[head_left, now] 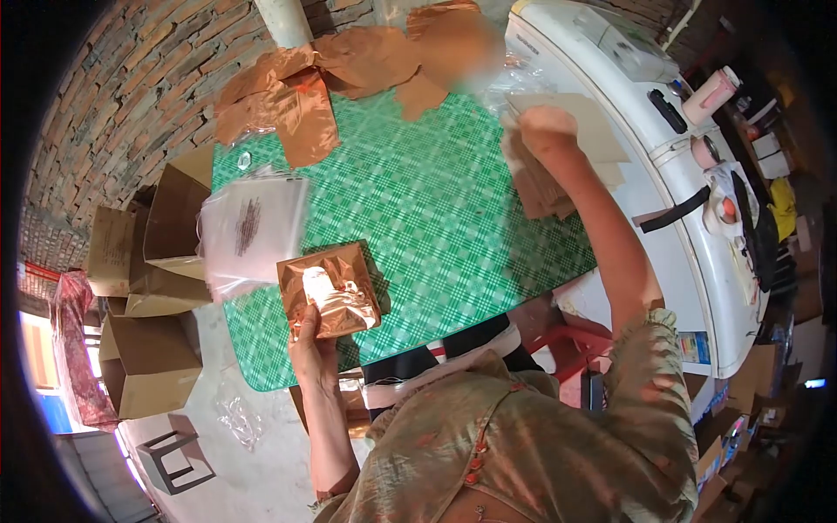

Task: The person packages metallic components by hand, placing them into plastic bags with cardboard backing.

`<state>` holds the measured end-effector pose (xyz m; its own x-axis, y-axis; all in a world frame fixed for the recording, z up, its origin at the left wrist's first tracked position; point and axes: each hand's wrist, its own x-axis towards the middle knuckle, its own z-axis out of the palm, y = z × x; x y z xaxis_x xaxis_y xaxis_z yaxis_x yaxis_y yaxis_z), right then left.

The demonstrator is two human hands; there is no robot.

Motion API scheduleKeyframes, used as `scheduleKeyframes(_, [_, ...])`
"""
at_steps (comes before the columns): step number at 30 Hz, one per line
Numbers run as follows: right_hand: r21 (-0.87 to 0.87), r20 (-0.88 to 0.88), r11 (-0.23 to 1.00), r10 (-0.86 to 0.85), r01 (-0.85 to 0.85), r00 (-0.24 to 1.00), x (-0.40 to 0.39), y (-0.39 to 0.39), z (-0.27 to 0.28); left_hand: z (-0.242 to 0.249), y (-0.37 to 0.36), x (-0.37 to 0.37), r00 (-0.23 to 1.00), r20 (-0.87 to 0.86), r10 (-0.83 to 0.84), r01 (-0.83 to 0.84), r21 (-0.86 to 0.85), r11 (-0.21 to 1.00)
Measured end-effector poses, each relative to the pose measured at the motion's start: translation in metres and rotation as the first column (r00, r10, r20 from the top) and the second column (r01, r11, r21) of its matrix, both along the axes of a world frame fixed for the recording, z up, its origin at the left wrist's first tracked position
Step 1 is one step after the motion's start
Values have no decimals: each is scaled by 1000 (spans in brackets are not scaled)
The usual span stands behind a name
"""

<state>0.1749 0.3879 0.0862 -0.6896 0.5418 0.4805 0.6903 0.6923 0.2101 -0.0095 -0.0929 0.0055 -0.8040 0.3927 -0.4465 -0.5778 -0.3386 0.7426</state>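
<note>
A square packet wrapped in shiny copper-coloured foil (340, 309) lies near the front left edge of the green checked table. My left hand (312, 353) grips its near side, with the thumb on top and the fingers hidden beneath. Across the table, my right hand (549, 132) is curled closed at the top of a stack of thin brown cardboard sheets (540, 196). It pinches a sheet there, though the fingertips are partly hidden. Just beyond the foil packet rests a pile of clear plastic bags (253, 227).
Crumpled copper foil sheets (366, 61) cover the table's far edge. Open cardboard boxes (153, 366) stand at the left. On the right, a white fridge lying on its side (697, 187) carries tape rolls and small items. A small stool frame (179, 462) sits on the floor.
</note>
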Motion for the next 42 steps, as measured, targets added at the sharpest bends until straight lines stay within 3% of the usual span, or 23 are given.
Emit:
scheduleKeyframes(1, [-64,17,998,-12,13,1000,1,-1,5,1,1,0,1000,-1,2,-2,3,1000])
scheduleKeyframes(4, [54,-11,999,3,-2,1000,3,0,-1,1,-1,1,1000,-19,-23,24,26,999])
scheduleKeyframes(7, [75,54,993,-96,92,994,-3,-9,8,3,-4,0,1000,12,-4,3,18,1000])
scheduleKeyframes(10, [316,-36,942,131,-113,991,-11,-31,20,9,-9,1,1000,5,10,-10,23,1000])
scheduleKeyframes(13, [289,-27,949,144,-130,989,-33,-79,30,9,-17,-2,1000,-14,19,-18,78,997])
scheduleKeyframes(14, [199,-143,886,449,-419,882,-34,-100,43,10,-21,-3,999,-16,33,-32,79,996])
scheduleKeyframes(15, [144,-280,722,686,-677,672,-34,-126,50,10,-23,-4,999,-18,49,-48,80,996])
scheduleKeyframes(16, [366,153,822,409,-436,899,-43,-163,40,10,-27,-5,998,-20,66,-64,79,995])
scheduleKeyframes(18, [346,401,877,184,-334,897,-58,-219,31,11,-36,-8,995,2,103,-103,61,993])
scheduleKeyframes(19, [12,285,900,415,-437,864,-65,-236,32,12,-40,-9,993,2,118,-118,82,990])
scheduleKeyframes(21, [-206,360,870,492,-447,792,-78,-274,26,13,-49,-11,987,-4,160,-158,107,982])
scheduleKeyframes(22, [-309,394,846,529,-434,751,-84,-286,25,18,-53,-10,983,6,182,-182,82,980])
scheduleKeyframes(25, [-399,368,758,647,-516,667,-112,-288,-56,17,-67,-11,983,-52,175,-170,86,982])
scheduleKeyframes(28, [-676,155,559,744,-479,650,-137,-279,-34,16,-75,-10,984,-54,168,-163,100,982])
scheduleKeyframes(31, [-590,208,673,661,-446,721,-194,-246,-30,15,-79,-11,985,16,173,-173,141,975])
scheduleKeyframes(33, [-526,39,690,603,-497,797,-234,-223,-17,18,-77,-7,984,40,173,-177,114,978])
scheduleKeyframes(35, [-464,-61,672,625,-576,778,-288,-192,-21,30,-71,-4,986,65,151,-158,120,980])
scheduleKeyframes(37, [-413,-240,553,700,-723,673,-343,-163,-38,28,-69,-1,984,94,148,-158,111,981])
scheduleKeyframes(42, [-350,-405,484,694,-802,595,-451,-157,-70,37,-62,-2,988,112,109,-122,111,986])
